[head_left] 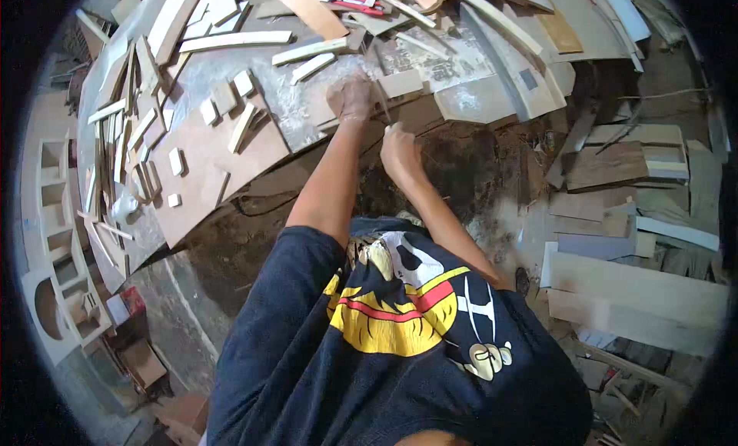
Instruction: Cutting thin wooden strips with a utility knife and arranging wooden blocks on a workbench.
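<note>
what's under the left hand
A pale wooden piece shows just right of the left hand; whatever lies directly beneath the palm is covered, so I can't tell.

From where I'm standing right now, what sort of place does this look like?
Most likely a woodworking shop: cut wood strips and small blocks lie scattered over the worktable, flat boards are piled at the right, and a compartmented frame stands at the left.

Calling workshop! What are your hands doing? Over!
Left hand on pale wood piece. Right hand closed around thin tool, beside that piece. Loose wood strips just beyond left hand.
</note>
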{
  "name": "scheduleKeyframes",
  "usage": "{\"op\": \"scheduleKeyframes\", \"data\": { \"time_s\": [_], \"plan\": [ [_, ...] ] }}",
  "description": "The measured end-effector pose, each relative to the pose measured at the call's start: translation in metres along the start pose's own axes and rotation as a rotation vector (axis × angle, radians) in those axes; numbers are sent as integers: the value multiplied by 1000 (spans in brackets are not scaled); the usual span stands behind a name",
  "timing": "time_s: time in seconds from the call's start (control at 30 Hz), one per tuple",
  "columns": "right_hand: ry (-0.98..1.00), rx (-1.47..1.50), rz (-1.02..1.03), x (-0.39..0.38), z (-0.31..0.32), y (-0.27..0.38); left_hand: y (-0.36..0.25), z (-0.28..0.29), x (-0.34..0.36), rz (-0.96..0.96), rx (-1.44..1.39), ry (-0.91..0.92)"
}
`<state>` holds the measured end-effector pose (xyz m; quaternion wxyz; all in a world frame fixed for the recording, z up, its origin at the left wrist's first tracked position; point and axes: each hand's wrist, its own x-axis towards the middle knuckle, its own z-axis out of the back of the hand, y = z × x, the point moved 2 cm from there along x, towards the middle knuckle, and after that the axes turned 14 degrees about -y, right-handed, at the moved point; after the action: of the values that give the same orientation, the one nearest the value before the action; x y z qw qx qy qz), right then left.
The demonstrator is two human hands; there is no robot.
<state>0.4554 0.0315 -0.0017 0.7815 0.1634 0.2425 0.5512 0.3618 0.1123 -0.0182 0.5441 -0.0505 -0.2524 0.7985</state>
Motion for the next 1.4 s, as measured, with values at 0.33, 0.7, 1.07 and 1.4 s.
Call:
{"op": "scheduleKeyframes", "data": {
  "time_s": [0.33,0.7,1.07,1.4],
  "plan": [
    [-127,23,169,4,-5,3,11,-25,5,-44,90,-210],
    [-137,63,133,3,3,11,-1,-3,0,23,98,-120],
    [-178,75,180,17,-2,13,6,-22,-3,-92,-13,-212],
    [-239,158,278,14,3,11,10,-18,5,-125,105,-65]
  ]
}}
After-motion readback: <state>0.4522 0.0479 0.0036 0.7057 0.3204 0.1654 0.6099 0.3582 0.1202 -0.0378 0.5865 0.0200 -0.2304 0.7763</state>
